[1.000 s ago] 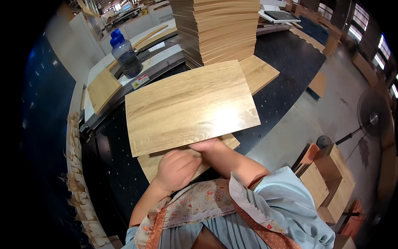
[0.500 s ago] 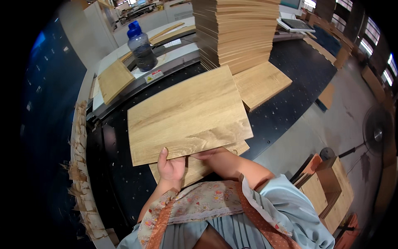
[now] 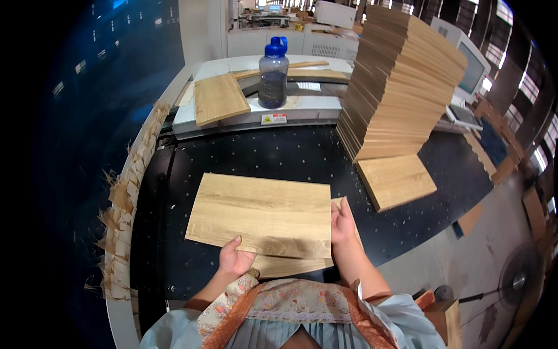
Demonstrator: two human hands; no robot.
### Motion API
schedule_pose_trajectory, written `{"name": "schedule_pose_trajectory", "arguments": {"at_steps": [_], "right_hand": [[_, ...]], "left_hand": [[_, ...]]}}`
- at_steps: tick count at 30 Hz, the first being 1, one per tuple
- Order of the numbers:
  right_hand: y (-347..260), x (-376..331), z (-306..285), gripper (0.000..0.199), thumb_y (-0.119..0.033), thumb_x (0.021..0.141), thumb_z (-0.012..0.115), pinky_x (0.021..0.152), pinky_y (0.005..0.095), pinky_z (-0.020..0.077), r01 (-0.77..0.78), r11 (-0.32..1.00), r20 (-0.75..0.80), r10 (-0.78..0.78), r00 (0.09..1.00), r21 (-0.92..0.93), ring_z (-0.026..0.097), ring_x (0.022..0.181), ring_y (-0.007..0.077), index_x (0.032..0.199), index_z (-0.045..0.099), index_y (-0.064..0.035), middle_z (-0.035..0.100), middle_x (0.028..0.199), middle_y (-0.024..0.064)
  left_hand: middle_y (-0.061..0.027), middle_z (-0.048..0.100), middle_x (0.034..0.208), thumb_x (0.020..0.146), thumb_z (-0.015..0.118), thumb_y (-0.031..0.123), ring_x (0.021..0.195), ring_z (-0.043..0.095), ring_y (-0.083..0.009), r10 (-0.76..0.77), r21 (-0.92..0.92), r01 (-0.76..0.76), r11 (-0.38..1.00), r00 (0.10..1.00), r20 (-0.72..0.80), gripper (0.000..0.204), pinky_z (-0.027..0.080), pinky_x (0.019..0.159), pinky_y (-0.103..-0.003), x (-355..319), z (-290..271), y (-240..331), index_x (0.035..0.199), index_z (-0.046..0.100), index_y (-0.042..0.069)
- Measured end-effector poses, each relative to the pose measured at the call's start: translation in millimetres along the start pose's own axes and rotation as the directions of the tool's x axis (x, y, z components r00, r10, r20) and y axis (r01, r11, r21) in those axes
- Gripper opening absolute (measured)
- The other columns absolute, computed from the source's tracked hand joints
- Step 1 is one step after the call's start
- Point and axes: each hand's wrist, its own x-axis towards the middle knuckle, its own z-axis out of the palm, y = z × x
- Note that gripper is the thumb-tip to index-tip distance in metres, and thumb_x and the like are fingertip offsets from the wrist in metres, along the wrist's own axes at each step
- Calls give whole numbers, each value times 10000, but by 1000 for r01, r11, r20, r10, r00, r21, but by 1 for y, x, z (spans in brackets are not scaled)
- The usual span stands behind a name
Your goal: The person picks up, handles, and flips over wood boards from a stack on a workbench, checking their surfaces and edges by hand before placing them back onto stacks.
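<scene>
A wood-grain board (image 3: 261, 212) is held level above the black table, over a second board (image 3: 290, 266) that shows along its near and right edges. My left hand (image 3: 235, 260) grips the near edge, thumb on top and fingers hidden underneath. At the board's right edge is my right hand (image 3: 342, 221), closed against it with the thumb pointing up; its other fingers are partly hidden.
A tall stack of boards (image 3: 407, 93) rises at the back right, with a short board pile (image 3: 398, 180) before it. A blue-capped water bottle (image 3: 273, 75) and a loose board (image 3: 221, 98) rest on the white machine ledge (image 3: 314, 109). Torn tape strips (image 3: 125, 198) line the left edge.
The held board has turned and come down closer to the table. My right hand has moved from beneath the board to its right edge, while my left stays at the near edge.
</scene>
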Motion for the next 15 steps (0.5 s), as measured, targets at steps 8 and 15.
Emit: {"name": "schedule_pose_trajectory", "arguments": {"at_steps": [8, 15], "right_hand": [[2, -4, 6, 327, -125, 923, 449, 940, 398, 449, -6, 978, -134, -22, 991, -210, 543, 1101, 277, 1213, 450, 27, 546, 1188, 168], [7, -5, 9, 381, -103, 918, 446, 964, 409, 431, 24, 969, -81, -45, 996, -247, 509, 1144, 286, 1277, 385, 10, 494, 1252, 175]], "left_hand": [[-122, 440, 1352, 852, 534, 121, 1260, 393, -294, -60, 51, 62, 997, 997, -50, 542, 273, 1064, -476, 6, -7, 2, 1353, 340, 49], [-111, 454, 1341, 835, 563, 130, 1251, 402, -286, -64, 74, 70, 995, 995, -75, 566, 275, 1060, -469, 7, -12, 5, 1352, 345, 55]]}}
